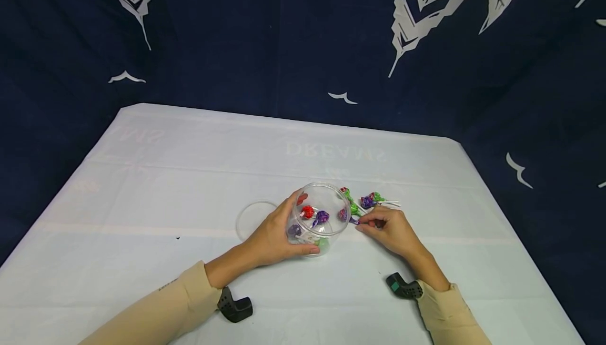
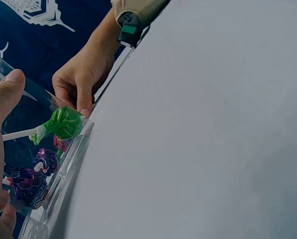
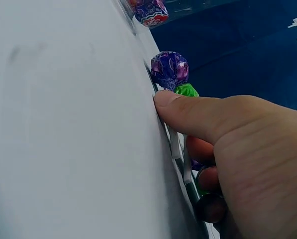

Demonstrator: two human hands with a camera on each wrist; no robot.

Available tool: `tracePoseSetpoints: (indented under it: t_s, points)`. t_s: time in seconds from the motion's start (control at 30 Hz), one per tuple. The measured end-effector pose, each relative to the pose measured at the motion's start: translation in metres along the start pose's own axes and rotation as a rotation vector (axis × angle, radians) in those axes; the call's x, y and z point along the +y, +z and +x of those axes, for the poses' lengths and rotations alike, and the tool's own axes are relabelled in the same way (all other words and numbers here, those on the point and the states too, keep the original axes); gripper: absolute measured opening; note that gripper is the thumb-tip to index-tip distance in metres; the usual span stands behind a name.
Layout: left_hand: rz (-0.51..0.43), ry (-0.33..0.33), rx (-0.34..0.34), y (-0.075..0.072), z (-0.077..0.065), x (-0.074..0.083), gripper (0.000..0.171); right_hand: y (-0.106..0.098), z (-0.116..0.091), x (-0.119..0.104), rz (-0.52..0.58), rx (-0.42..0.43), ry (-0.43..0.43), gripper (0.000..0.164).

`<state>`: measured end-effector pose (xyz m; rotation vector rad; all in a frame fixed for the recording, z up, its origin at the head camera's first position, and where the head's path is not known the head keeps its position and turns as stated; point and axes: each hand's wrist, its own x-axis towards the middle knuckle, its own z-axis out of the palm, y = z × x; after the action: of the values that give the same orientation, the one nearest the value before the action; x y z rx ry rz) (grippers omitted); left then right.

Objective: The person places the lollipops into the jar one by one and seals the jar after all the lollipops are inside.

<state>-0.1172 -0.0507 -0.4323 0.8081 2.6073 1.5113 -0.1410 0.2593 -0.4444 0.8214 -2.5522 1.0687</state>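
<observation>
My left hand (image 1: 274,234) grips a clear plastic jar (image 1: 310,184) from its left side, the thumb in front. Inside lie several wrapped lollipops, among them a red lollipop (image 1: 307,212) and a purple one (image 1: 322,216); a green lollipop (image 2: 66,123) shows through the wall in the left wrist view. Just right of the jar, my right hand (image 1: 393,229) pinches a purple-wrapped lollipop (image 3: 169,67) below its head, thumb (image 3: 188,110) on the near side. The curled fingers partly hide its stick.
More lollipops (image 1: 368,201) with green and purple wrappers lie behind my right hand, white sticks pointing right. A round clear lid (image 1: 239,213) lies left of the jar, partly behind my left hand. The white-covered table (image 1: 165,271) ends at a dark blue patterned cloth (image 1: 265,45).
</observation>
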Motion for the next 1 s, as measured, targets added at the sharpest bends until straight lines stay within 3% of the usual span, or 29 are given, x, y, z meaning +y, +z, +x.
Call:
tracePoseSetpoints:
  t_s: [0.33,1.0]
  points:
    - [0.001,0.006,0.003,-0.001,0.0,0.0,0.118,0.0,-0.001,-0.003,-0.018,-0.034,0.029,0.017]
    - [-0.004,0.034,0.004,-0.001,-0.001,0.001,0.116,-0.001,0.0,-0.011,-0.106,-0.068,-0.007,0.017]
